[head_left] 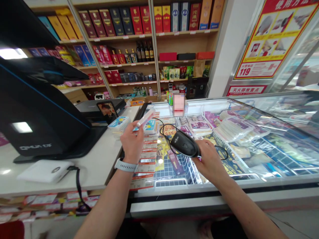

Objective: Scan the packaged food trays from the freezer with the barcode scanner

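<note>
A black barcode scanner (pixel 185 143) with a coiled black cable is gripped by my right hand (pixel 208 160), above the glass top of a freezer (pixel 174 190). My left hand (pixel 133 141), with a pale watch band at the wrist, pinches a thin, whitish-pink flat packet (pixel 147 118) near the freezer's left side. Just left of that hand, a stack of flat blue-and-white packs (pixel 119 123) rests on the counter. Another blue-and-white pack (pixel 151 126) shows behind my left hand. Price labels (pixel 147 166) run down the freezer's left edge.
On the white counter (pixel 99 172) at left stand a large black checkout machine (pixel 50 109), a white box (pixel 46 171) with a black cable, and a small framed picture (pixel 107 111). Shelves (pixel 124 36) of boxes and bottles line the back. A pillar (pixel 231 39) rises at right.
</note>
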`<state>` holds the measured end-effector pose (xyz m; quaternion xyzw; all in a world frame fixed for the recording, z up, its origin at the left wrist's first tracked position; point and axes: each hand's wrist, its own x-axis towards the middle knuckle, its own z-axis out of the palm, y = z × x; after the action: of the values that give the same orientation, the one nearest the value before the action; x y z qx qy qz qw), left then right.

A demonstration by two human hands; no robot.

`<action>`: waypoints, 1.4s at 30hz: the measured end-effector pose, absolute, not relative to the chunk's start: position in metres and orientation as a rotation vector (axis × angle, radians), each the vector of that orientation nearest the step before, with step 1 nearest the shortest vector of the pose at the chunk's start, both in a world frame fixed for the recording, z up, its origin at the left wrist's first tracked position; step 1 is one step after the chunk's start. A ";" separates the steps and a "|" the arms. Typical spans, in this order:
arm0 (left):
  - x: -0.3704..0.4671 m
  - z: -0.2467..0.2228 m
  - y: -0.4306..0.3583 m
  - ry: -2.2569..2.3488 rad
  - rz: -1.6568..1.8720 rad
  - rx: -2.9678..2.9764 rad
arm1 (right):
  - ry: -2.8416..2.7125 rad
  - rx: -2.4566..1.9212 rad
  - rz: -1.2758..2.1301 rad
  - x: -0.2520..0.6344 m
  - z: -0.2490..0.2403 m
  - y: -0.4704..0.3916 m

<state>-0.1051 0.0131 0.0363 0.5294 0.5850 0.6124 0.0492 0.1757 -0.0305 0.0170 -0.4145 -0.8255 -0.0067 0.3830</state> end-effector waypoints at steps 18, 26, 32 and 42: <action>-0.147 0.017 0.033 2.217 1.329 2.238 | -2.104 -1.056 -0.009 0.178 0.018 -0.030; -0.124 0.028 0.029 2.244 1.204 2.342 | -2.066 -1.065 0.032 0.177 0.021 -0.033; -0.052 0.030 0.035 1.643 1.082 2.569 | -2.013 -1.060 0.022 0.178 0.025 -0.034; 0.043 0.027 0.072 0.998 1.140 2.249 | -1.916 -1.069 -0.022 0.180 0.024 -0.033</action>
<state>0.0428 0.0719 0.0272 0.8103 0.3595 0.4108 0.2133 0.1803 -0.0327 0.0237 -0.4336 -0.7771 -0.0091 0.4561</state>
